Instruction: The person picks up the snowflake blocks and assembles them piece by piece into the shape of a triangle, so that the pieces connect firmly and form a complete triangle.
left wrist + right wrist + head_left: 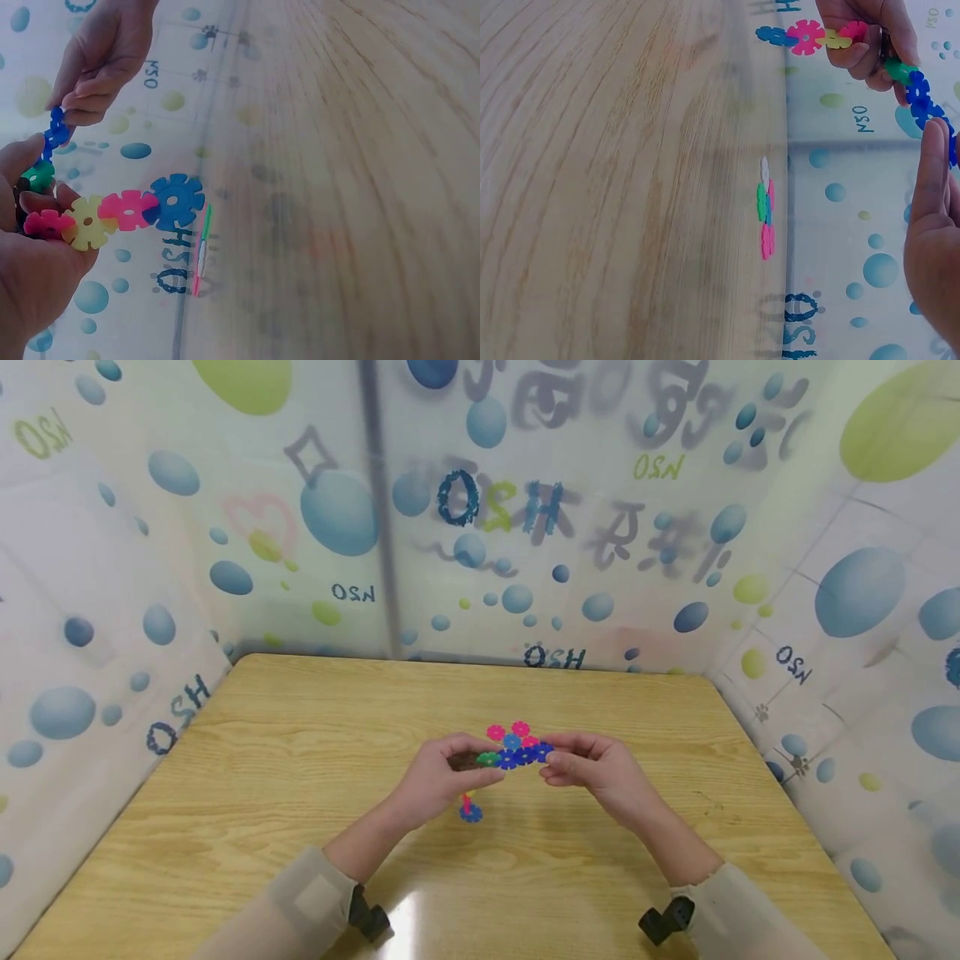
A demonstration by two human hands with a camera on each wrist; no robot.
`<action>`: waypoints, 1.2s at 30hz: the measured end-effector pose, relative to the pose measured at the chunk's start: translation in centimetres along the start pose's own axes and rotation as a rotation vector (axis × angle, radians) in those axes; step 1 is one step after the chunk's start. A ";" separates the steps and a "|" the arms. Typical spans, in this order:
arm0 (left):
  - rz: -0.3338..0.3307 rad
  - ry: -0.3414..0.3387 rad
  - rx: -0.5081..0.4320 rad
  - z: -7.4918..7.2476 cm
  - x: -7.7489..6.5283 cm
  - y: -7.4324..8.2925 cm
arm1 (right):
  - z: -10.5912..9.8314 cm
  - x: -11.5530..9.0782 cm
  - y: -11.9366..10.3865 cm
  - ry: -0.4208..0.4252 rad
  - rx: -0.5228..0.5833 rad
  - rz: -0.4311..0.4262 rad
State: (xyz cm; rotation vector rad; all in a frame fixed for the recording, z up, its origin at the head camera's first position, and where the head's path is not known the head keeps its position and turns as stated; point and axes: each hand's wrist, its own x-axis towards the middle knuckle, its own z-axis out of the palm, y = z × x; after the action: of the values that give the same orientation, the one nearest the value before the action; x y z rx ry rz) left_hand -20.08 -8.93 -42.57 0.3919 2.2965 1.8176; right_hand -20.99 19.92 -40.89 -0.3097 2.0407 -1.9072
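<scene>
A chain of interlocked plastic snowflake discs is held up between both hands. My left hand point(438, 781) grips it around the green disc point(489, 759) and a dark brown one, thumb in front. From that hand hangs a run of pink, yellow point(88, 222), pink and blue discs, ending in the blue disc point(175, 201). Dark blue discs point(525, 756) bridge the space between the hands. At the far end, my right hand point(603, 772) pinches the last dark blue disc between thumb and fingers; its fingers partly hide that disc in the right wrist view.
Loose snowflake discs lie on the wooden table point(337, 718) beyond the hands: pink point(521, 727), light blue point(512, 741), and in the right wrist view also white point(765, 169) and green point(761, 202). Printed curtains point(262, 568) enclose the table's back and sides.
</scene>
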 end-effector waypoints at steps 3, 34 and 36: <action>-0.004 -0.007 -0.004 0.0 0.0 -0.1 | 0.0 0.0 0.0 -0.002 0.009 -0.009; 0.019 -0.036 0.017 -0.4 -0.1 -0.2 | -0.4 -0.2 0.3 -0.010 0.000 -0.037; -0.002 -0.027 -0.001 -0.5 -0.1 -0.1 | -0.5 -0.2 0.4 0.006 0.002 -0.028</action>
State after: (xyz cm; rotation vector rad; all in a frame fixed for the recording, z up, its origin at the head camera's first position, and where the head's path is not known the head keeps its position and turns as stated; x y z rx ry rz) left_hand -20.14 -9.46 -42.56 0.4113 2.2771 1.8014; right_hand -20.95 20.54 -41.22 -0.3339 2.0491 -1.9285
